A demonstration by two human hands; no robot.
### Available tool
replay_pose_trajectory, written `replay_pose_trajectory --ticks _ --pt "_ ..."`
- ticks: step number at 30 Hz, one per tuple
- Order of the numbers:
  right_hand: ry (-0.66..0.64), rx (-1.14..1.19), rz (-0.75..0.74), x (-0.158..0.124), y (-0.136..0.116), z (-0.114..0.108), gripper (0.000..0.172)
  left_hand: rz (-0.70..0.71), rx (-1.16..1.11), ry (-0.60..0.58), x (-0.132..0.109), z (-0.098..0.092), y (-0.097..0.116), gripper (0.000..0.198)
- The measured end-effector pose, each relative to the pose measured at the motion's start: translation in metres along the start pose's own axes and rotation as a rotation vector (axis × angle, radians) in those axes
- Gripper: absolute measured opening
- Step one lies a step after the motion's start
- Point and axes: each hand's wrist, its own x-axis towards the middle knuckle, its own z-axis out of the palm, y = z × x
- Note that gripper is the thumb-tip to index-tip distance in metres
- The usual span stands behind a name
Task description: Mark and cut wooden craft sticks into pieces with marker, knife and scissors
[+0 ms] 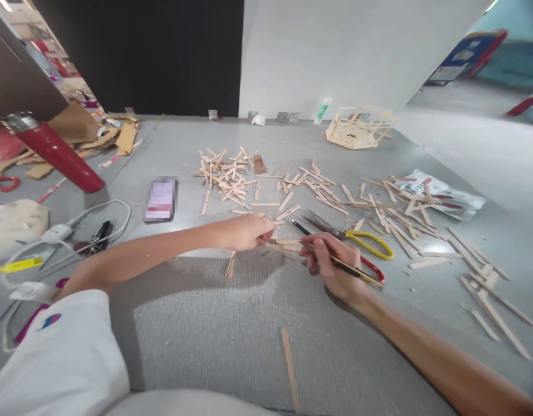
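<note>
My left hand (249,231) is closed, its fingertips pinching thin wooden sticks (286,245) that stretch toward the right hand. My right hand (336,263) is wrapped round a slim black pen (347,267), its tip end near the far ends of those sticks. A pale strip runs along the pen; I cannot tell whether it is a separate stick. Just beyond the right hand lie scissors (370,242) with one yellow and one red handle, partly hidden by that hand. A black pointed tool (298,226) lies by the scissor blades. One loose wooden stick (290,370) lies nearest my body.
Piles of short wooden sticks (225,176) spread across the grey table (197,329). A wooden stick frame (357,130) stands at the back right, a plastic packet (448,196) before it. On the left are a phone (160,199), red flask (60,153) and white cable (125,216).
</note>
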Motion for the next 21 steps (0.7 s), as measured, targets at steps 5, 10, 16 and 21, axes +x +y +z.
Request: replay_pose_trajectory --ticks 5,10,16,21 --pt "0.012 0.022 0.019 0.005 0.002 0.001 0.041 0.024 -0.026 -0.043 0.002 -0.010 0.001 0.013" --pt "-0.032 -0.073 -0.028 0.004 0.001 0.001 0.035 0.035 0.008 -0.036 0.003 -0.005 0.001 0.017" --pt "-0.088 -0.183 -0.083 0.004 -0.002 0.000 0.035 0.065 0.038 0.031 0.003 0.004 -0.001 0.021" --pt "-0.083 -0.159 -0.058 0.004 -0.002 0.000 0.035 0.088 0.045 0.028 0.003 0.004 -0.003 0.028"
